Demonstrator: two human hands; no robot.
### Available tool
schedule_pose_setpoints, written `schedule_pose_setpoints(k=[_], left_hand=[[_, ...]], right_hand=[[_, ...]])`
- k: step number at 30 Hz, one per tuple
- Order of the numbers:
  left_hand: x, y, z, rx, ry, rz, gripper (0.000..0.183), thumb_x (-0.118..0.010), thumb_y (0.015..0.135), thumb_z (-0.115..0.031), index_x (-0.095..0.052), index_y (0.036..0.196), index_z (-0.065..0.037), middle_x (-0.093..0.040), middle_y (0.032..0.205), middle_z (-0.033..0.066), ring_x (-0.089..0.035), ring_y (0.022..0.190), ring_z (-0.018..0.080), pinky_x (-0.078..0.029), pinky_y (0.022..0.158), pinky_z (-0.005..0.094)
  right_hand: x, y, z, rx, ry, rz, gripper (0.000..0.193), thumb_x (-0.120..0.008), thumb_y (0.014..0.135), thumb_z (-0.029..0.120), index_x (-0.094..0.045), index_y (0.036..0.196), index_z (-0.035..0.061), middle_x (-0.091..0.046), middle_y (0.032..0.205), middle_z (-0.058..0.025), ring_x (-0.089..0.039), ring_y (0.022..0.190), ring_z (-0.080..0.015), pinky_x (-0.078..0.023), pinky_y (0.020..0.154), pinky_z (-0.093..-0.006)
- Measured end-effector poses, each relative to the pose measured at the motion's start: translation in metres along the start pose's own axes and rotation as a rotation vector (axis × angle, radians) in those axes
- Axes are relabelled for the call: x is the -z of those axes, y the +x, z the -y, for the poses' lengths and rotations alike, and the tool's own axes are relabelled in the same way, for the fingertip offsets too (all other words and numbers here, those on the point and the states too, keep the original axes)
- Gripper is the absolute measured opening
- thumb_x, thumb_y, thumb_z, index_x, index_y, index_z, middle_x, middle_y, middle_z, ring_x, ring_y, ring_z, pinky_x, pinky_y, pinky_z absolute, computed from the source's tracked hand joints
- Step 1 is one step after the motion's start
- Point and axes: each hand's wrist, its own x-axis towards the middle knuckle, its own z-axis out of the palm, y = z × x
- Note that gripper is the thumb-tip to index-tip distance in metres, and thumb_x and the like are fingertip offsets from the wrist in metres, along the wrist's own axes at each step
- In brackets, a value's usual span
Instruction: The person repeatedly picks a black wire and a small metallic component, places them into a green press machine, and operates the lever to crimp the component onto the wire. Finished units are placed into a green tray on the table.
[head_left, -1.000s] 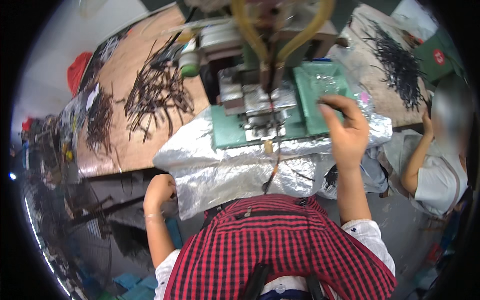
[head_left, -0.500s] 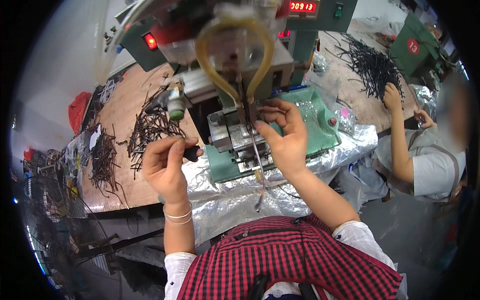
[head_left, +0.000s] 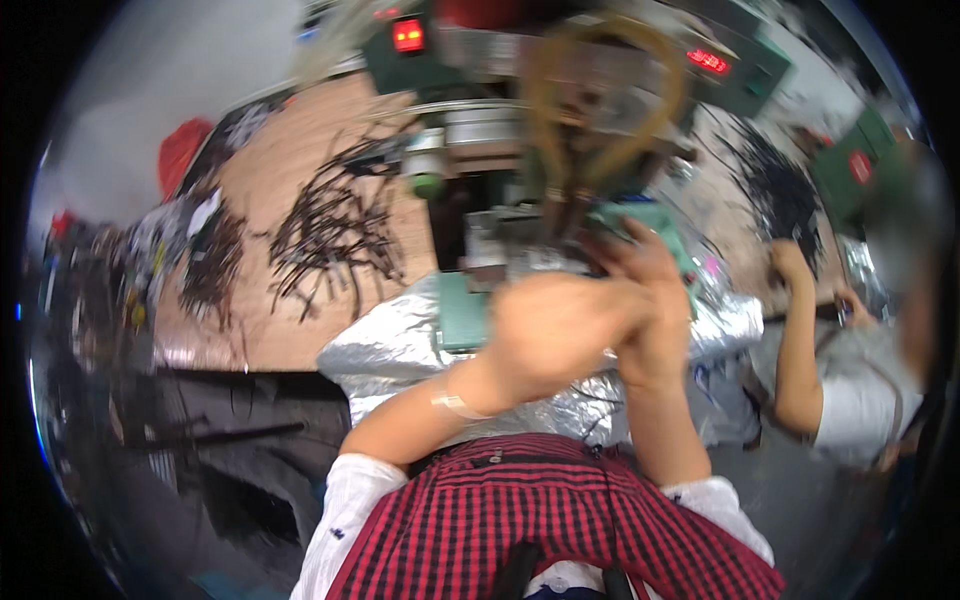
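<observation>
My left hand overlaps my right hand, just before the press; through the blur I cannot tell whether either grip pinches anything. Dark strips lie leftward on the desk. I'd work slowly, wrists steady, clear of the press.

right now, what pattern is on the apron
The apron is red-and-black checked, clearest in the head view.

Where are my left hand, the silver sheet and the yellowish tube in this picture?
Left hand (head_left: 560, 325): head view, on the back of the hand.
Silver sheet (head_left: 388, 322): head view, on its left part.
Yellowish tube (head_left: 537, 100): head view, on its loop's left side.
</observation>
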Motion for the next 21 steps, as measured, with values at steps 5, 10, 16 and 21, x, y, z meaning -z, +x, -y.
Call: schedule_pose_setpoints(k=[5,10,16,21], left_hand=[[-0.023,-0.018,-0.003,0.054,-0.103,0.137,0.032,-0.073,0.079,-0.015,-0.069,0.11,-0.008,-0.073,0.111,0.0055,-0.069,0.083,0.0217,-0.053,0.071,0.0321],[0.086,-0.076,0.034,0.462,0.371,-0.164,0.011,-0.071,0.088,0.002,-0.071,0.099,0.001,-0.074,0.094,0.0084,-0.069,0.085,0.0175,-0.053,0.068,0.031],[0.16,-0.156,0.135,0.388,0.805,0.662,0.028,-0.067,0.075,-0.002,-0.071,0.102,-0.006,-0.065,0.096,0.0096,-0.062,0.089,0.0312,-0.05,0.078,0.0405],[0.151,-0.165,0.155,0.446,0.729,0.519,0.022,-0.066,0.079,-0.001,-0.068,0.1,-0.004,-0.067,0.097,0.0123,-0.064,0.091,0.0326,-0.051,0.08,0.0415]], right_hand=[[0.067,0.005,-0.02,-0.335,0.765,-0.305,0.036,-0.044,0.105,0.013,-0.045,0.136,-0.0061,-0.053,0.137,-0.0255,-0.048,0.136,-0.0379,-0.042,0.114,-0.048],[0.118,-0.006,-0.044,-0.012,0.202,-0.362,0.033,-0.046,0.105,0.011,-0.051,0.13,-0.0097,-0.058,0.129,-0.0246,-0.057,0.124,-0.0327,-0.047,0.106,-0.0435],[0.103,0.025,-0.047,0.209,-0.557,-0.238,0.025,-0.055,0.1,0.002,-0.063,0.124,0.0011,-0.068,0.115,-0.0083,-0.064,0.098,-0.0146,-0.05,0.091,-0.0276],[0.102,0.025,-0.042,0.315,-0.991,-0.332,0.015,-0.063,0.092,0.004,-0.07,0.105,0.0025,-0.072,0.097,-0.0098,-0.067,0.088,-0.0215,-0.05,0.087,-0.032]])
